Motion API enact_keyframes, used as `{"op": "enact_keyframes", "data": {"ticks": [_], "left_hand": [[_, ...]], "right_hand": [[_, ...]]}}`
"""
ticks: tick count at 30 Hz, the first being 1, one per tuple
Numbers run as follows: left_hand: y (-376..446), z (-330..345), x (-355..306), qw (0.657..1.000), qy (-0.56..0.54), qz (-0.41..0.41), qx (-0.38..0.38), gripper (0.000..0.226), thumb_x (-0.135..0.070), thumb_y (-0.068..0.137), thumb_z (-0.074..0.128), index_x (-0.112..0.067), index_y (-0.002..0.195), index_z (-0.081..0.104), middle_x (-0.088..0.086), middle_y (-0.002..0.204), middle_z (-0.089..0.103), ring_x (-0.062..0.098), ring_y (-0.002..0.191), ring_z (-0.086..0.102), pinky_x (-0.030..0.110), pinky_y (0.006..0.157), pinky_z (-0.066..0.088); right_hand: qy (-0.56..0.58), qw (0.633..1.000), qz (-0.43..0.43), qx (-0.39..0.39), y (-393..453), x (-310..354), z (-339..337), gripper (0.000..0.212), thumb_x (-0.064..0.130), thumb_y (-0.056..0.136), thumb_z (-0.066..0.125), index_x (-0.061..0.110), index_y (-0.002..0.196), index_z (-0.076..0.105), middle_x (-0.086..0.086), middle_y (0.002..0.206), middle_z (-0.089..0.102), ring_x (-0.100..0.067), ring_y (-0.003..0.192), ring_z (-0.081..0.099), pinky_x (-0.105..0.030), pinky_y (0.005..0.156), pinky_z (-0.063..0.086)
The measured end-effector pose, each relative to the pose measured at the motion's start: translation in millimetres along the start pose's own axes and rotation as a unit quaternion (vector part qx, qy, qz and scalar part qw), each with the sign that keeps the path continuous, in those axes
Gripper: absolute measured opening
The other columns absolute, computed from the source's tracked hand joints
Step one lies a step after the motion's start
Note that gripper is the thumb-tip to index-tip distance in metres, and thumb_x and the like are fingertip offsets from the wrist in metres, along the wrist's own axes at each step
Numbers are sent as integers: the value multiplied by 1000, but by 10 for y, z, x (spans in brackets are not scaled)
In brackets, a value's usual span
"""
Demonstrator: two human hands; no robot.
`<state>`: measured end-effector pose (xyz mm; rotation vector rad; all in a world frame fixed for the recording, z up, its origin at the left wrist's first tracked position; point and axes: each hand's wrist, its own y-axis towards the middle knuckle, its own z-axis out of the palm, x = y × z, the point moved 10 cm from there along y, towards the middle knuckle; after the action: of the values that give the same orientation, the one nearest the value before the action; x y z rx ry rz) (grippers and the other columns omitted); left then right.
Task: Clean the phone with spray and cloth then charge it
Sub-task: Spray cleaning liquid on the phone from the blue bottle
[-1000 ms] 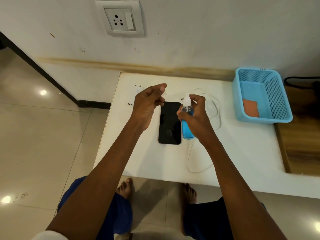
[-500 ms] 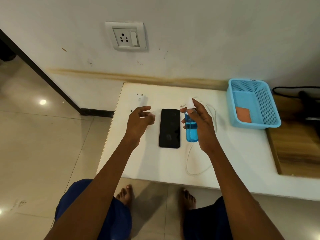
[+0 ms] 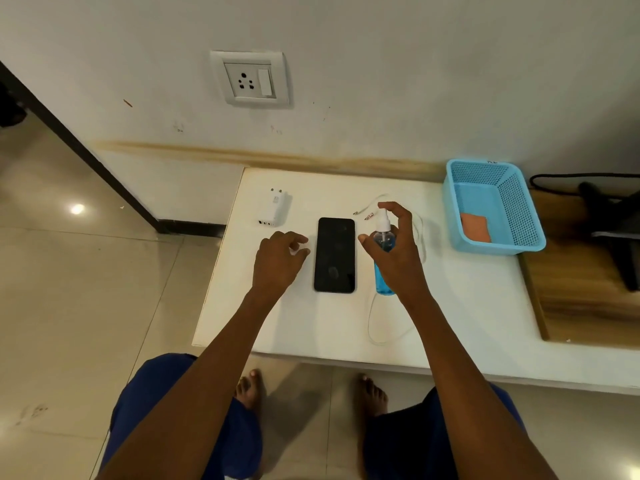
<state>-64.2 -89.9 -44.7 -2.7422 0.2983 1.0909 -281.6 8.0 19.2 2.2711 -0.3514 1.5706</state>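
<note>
A black phone [image 3: 335, 254] lies face up on the white table [image 3: 467, 306]. Just right of it, my right hand [image 3: 398, 251] grips a blue spray bottle [image 3: 383, 284], with the forefinger raised over its white nozzle. My left hand [image 3: 277, 261] hovers low at the phone's left edge with its fingers curled. Whether they pinch something small I cannot tell. An orange cloth [image 3: 475, 227] lies in the blue basket [image 3: 519, 209] at the right. A white charger plug [image 3: 275, 211] lies at the back left, and a white cable [image 3: 375, 327] loops under my right wrist.
A wall socket [image 3: 249, 79] is set above the table's back edge. Right of the basket is a wooden surface [image 3: 581, 306] with a dark cord and a dark object. Tiled floor lies to the left and in front, where my bare feet stand.
My left hand dropped from beside the bottle's top down to the table left of the phone. My right hand kept the bottle and lifted its forefinger above the nozzle.
</note>
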Motion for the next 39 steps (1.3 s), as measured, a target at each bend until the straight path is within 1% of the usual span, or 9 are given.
{"op": "enact_keyframes", "data": {"ticks": [4, 10, 16, 20, 24, 28, 33, 36, 39], "left_hand": [[27, 11, -18, 1000, 26, 13, -10, 26, -36, 92, 68, -19, 112, 69, -1, 108, 68, 19, 99, 61, 23, 84, 42], [84, 23, -23, 1000, 20, 15, 5, 29, -38, 89, 70, -19, 112, 68, 0, 105, 67, 18, 96, 62, 24, 85, 46], [88, 18, 14, 1000, 18, 6, 16, 33, -41, 87, 72, -22, 114, 65, -1, 104, 64, 20, 99, 60, 31, 87, 48], [83, 22, 10, 1000, 19, 9, 14, 34, -42, 87, 71, -22, 114, 65, 0, 108, 64, 20, 102, 60, 29, 88, 46], [96, 23, 13, 999, 28, 16, 15, 35, -43, 88, 69, -22, 115, 65, 0, 109, 64, 20, 103, 60, 32, 91, 48], [115, 40, 26, 999, 34, 20, 11, 35, -45, 89, 68, -23, 116, 64, -1, 110, 64, 19, 103, 59, 30, 90, 46], [146, 53, 41, 999, 39, 20, 8, 36, -46, 89, 67, -24, 116, 63, -2, 111, 63, 19, 103, 59, 26, 88, 43], [141, 46, 27, 999, 45, 23, 9, 35, -46, 90, 66, -24, 117, 63, -2, 113, 63, 19, 104, 59, 27, 90, 44], [137, 35, 10, 999, 48, 24, 9, 35, -44, 90, 66, -23, 118, 63, -1, 115, 64, 20, 105, 59, 30, 92, 45]], "right_hand": [[-19, 1000, 23, 4, 14, -93, -1, 51, 30, 91, 70, 43, 130, 40, 15, 91, 60, -23, 67, 67, -32, 59, 60], [-91, 994, 3, 56, 19, -143, 101, 59, 22, 92, 60, 63, 126, 34, 15, 86, 57, -22, 66, 62, -52, 69, 59], [-106, 992, 12, 62, 6, -216, 90, 53, 35, 92, 66, 48, 133, 36, 27, 94, 54, -12, 75, 65, -34, 76, 60], [-127, 992, -15, 22, 1, -129, 7, 58, 34, 88, 71, 33, 137, 40, 49, 102, 47, 22, 93, 53, -6, 75, 40], [-115, 993, -27, -1, 4, -77, -35, 64, 29, 87, 74, 24, 141, 40, 25, 128, 45, 0, 99, 55, -1, 82, 38], [-73, 996, -51, 0, 12, 25, -29, 69, 31, 89, 71, 29, 146, 33, 21, 149, 35, -19, 111, 58, -17, 95, 45], [-17, 999, -42, 3, -11, 109, -41, 48, 37, 96, 58, 45, 139, 39, 25, 132, 53, -6, 92, 62, -18, 85, 50], [61, 998, 18, 8, -18, 9, -30, 42, 26, 100, 57, 32, 140, 44, -8, 118, 61, -17, 72, 60, -31, 62, 55], [118, 991, 58, 10, -23, -40, -12, 40, 22, 101, 56, 23, 139, 44, -18, 104, 62, -20, 70, 59, -30, 56, 53]]}}
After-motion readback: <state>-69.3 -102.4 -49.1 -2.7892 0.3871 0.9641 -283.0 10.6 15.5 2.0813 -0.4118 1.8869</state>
